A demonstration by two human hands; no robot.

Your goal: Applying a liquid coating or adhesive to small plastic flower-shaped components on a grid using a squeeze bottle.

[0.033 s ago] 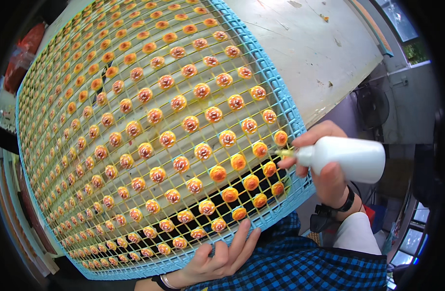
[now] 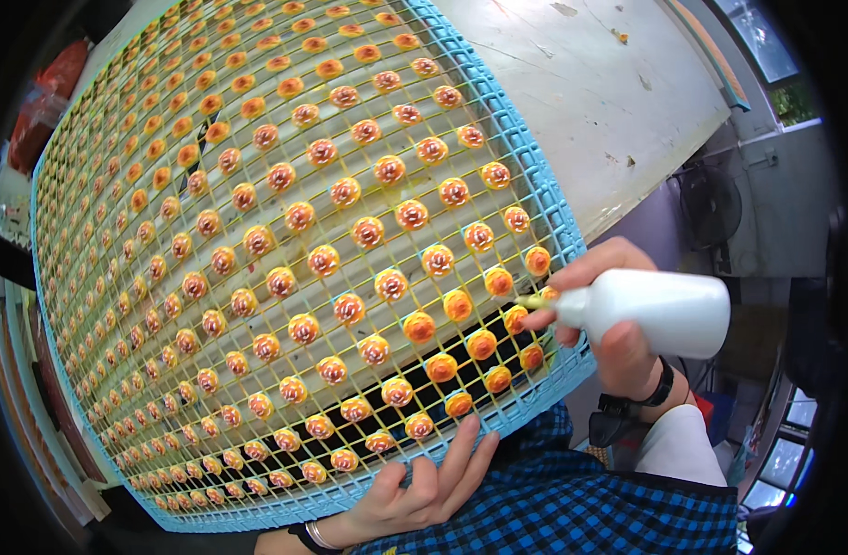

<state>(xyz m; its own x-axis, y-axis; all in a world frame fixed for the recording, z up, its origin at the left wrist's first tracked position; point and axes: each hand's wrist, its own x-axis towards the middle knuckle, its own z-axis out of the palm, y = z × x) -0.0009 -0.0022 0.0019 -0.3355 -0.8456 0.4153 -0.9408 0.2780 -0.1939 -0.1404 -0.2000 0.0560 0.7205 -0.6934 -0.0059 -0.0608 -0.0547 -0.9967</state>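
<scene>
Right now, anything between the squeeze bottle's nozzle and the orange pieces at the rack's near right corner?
Nothing visible. The right hand holds the white squeeze bottle with its nozzle already at an orange piece by the blue rack edge. The left hand rests on the rack's near edge, off to the side.

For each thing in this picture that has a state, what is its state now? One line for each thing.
Rack: tilted, its near edge resting on the left hand, far part over the table.
Orange pieces: set in rows on the rack; many have a white swirl, those nearest the bottle are plain.
Bottle: lying sideways, nozzle at the rack's right edge.
Left hand: open, palm up, under the rack's edge.
Right hand: closed around the bottle.
Table: white, stained.
</scene>
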